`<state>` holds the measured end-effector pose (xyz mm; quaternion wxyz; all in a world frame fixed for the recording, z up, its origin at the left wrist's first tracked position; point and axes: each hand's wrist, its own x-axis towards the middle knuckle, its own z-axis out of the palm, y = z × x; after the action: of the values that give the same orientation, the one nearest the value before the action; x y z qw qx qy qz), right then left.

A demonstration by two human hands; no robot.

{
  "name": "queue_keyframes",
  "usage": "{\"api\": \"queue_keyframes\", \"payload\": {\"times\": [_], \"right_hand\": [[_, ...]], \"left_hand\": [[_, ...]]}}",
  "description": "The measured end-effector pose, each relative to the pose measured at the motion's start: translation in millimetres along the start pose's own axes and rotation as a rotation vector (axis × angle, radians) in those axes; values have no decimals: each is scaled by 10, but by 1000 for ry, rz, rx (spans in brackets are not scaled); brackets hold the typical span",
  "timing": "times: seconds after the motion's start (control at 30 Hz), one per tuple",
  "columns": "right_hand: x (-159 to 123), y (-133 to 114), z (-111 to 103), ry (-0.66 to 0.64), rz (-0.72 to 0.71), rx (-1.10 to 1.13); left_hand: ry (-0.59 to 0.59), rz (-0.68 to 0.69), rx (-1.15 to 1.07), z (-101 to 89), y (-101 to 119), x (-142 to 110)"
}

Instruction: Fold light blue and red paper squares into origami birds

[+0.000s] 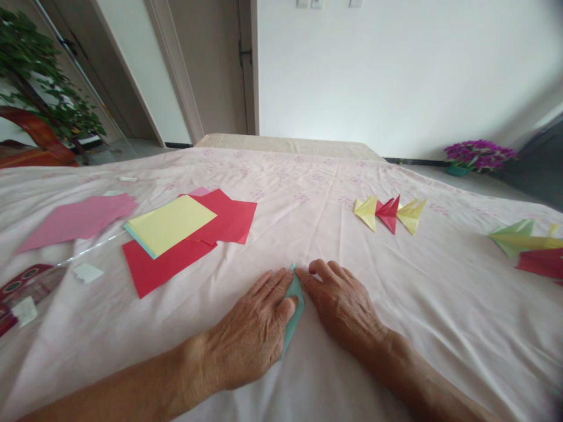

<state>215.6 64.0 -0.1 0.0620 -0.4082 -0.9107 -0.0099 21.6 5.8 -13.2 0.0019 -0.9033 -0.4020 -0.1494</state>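
We press a folded teal paper (294, 319) against the pink floral tablecloth (281, 181), and we take that teal paper as our landmark. Our left hand (253, 331) lies over its left side, palm down, fingers stretched toward its upper tip and thumb resting on its face. Our right hand (345, 302) sits along its right side, fingers partly bent, a fingertip at the upper tip; we cannot tell whether it grips the paper there.

Beyond and left of the teal paper, we see a yellow sheet (176, 223) with a light-blue edge under it, overlapping red sheets (235, 220). Farther left lie pink sheets (79, 220), with a torn white scrap (88, 273) nearer us. Beyond and right of the teal paper, a red folded piece (387, 215) stands between two yellow folded pieces (410, 217). Well off to its right, green, yellow and red folded papers (512, 237) lie together.
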Motion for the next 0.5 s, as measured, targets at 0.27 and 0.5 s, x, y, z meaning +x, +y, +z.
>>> {"api": "queue_keyframes", "payload": {"times": [0.27,0.5], "right_hand": [[35,28,-36,-20,11,7],[57,57,-11,12,46,84]], "left_hand": [[-50,8,4,-60,14,27],[-50,33,-8,-71,24,52]]}}
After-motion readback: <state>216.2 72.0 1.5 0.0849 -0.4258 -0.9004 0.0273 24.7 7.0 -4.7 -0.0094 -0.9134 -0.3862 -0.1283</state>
